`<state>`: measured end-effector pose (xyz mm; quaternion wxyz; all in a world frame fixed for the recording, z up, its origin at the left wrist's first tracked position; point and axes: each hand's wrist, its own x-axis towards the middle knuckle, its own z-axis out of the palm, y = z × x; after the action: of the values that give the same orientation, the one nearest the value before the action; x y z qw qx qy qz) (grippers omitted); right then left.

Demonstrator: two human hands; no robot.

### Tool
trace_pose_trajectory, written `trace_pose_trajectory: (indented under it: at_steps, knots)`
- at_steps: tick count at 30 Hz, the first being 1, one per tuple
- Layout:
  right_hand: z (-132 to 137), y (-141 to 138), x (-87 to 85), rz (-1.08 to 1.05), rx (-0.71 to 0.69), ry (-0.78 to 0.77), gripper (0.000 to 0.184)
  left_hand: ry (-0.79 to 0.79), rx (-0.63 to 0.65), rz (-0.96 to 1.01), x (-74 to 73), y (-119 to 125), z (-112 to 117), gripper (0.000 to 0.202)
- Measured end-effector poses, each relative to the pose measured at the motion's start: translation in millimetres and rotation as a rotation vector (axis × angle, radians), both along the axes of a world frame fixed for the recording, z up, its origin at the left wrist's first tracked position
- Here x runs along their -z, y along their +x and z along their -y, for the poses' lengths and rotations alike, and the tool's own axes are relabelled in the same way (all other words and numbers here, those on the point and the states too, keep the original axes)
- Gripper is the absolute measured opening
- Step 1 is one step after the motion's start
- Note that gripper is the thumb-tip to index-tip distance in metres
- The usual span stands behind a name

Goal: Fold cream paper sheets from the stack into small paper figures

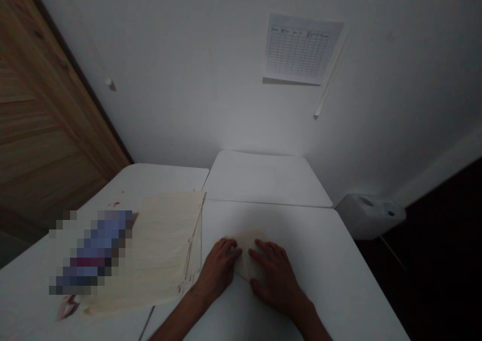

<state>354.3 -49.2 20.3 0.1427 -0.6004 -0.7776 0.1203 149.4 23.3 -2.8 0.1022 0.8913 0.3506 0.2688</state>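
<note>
Head view looks down on a white wall (188, 80) with a printed chart (301, 47) taped to it, a wooden door (48, 105) at the far left, and a white plastic box (369, 215) off to the right. Two white counters meet below the wall: the far counter (263, 178) and the near counter (309, 265). On the near counter's left side lies a cream stack of paper (161, 245), with a pixelated patch (90, 253) hiding whatever lies left of it. Right of the stack, at the near edge, sits a folded sheet (248, 255), apparently the work in hand. The left hand (218, 268) and right hand (273, 278) rest flat on either side of it. The fingers (263, 250) lie spread and open, touching the sheet without gripping it.
</note>
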Motion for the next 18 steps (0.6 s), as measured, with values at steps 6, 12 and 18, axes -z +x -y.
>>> trace_pose_trajectory:
  at_steps: [6, 12, 18]
  knots:
    - [0.1, 0.2, -1.4, 0.012, 0.001, -0.018, 0.064, 0.01, -0.002, -0.035, -2.7, 0.7, -0.6, 0.045]
    - [0.3, -0.6, 0.1, 0.008, 0.002, -0.002, 0.063, 0.007, 0.006, -0.076, -9.1, -0.9, 2.2, 0.036]
    - [1.5, 0.5, 0.9, -0.009, -0.001, 0.015, 0.063, 0.014, 0.023, -0.067, -9.1, -5.2, 3.5, 0.027]
